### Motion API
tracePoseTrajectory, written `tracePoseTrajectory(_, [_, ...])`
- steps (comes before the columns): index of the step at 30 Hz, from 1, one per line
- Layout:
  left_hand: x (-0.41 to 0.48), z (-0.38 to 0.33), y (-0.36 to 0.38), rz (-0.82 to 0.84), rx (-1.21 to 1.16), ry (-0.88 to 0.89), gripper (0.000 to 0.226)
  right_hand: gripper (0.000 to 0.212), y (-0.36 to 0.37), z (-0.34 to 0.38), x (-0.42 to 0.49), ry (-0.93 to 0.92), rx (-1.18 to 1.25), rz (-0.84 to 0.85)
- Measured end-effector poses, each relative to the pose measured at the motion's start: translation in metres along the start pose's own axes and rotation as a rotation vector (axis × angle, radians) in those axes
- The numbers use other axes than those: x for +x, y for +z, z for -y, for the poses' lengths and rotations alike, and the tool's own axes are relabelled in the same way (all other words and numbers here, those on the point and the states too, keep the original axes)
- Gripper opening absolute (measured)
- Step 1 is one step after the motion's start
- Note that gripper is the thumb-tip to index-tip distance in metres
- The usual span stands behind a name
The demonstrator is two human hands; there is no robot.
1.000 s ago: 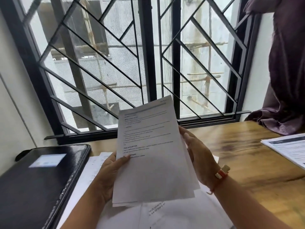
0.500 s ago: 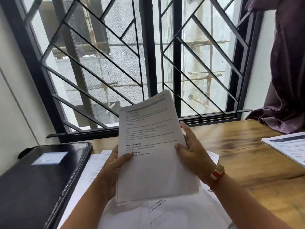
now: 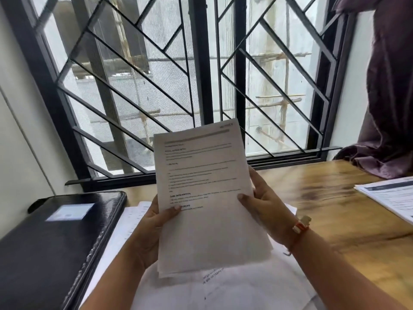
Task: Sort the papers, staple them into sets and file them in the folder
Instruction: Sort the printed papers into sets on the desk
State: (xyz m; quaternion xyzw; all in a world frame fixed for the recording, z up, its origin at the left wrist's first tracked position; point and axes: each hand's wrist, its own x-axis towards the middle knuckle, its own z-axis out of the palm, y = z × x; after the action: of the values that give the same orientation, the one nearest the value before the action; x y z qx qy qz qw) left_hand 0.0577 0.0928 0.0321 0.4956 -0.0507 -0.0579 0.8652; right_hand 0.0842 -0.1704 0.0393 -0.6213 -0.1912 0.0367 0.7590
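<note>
White printed paper stack (image 3: 210, 198) held upright; left grip (image 3: 152, 231), right grip (image 3: 268, 211) each pinching side edge.

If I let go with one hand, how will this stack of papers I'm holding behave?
Probably floppy: the stack of papers stands upright with the left hand and right hand holding its sides. Likely to fan apart: its bottom edges sit staggered and no staple shows. It looks thin, so probably light.

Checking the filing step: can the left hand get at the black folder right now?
Probably yes. The folder lies closed on the table just left of the left hand, nothing between. That hand grips the papers with the right hand, so it must let go first.
</note>
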Motion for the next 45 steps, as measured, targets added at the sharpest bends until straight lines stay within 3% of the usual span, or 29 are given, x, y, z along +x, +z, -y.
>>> tracePoseTrajectory(5, [-0.002, -0.004, -0.005, 0.048, -0.003, -0.061, 0.041, 0.068, -0.002, -0.003, 0.000, 0.046, 0.020, 0.043])
tracePoseTrajectory(10, [0.000, 0.000, -0.003, -0.014, 0.032, -0.103, 0.038, 0.048, -0.001, -0.010, 0.000, 0.138, -0.089, -0.064])
tracePoseTrajectory(25, [0.001, 0.003, 0.003, -0.132, 0.137, -0.066, 0.034, 0.035, 0.009, 0.000, -0.003, 0.101, -0.013, -0.001])
tracePoseTrajectory(33, [0.003, 0.007, 0.010, -0.137, 0.080, -0.067, 0.025, 0.032, 0.011, -0.006, 0.003, 0.037, -0.116, -0.197])
tracePoseTrajectory(37, [0.005, 0.007, 0.010, -0.150, 0.059, -0.054, 0.018, 0.028, 0.008, -0.003, 0.002, 0.061, -0.068, -0.165])
tracePoseTrajectory(41, [0.006, 0.007, 0.005, -0.172, 0.047, -0.103, 0.020, 0.027, 0.006, -0.002, 0.002, 0.088, -0.112, -0.131])
tracePoseTrajectory(45, [0.004, 0.005, 0.004, -0.120, 0.057, -0.177, 0.041, 0.032, 0.003, -0.002, 0.003, 0.090, -0.082, -0.117])
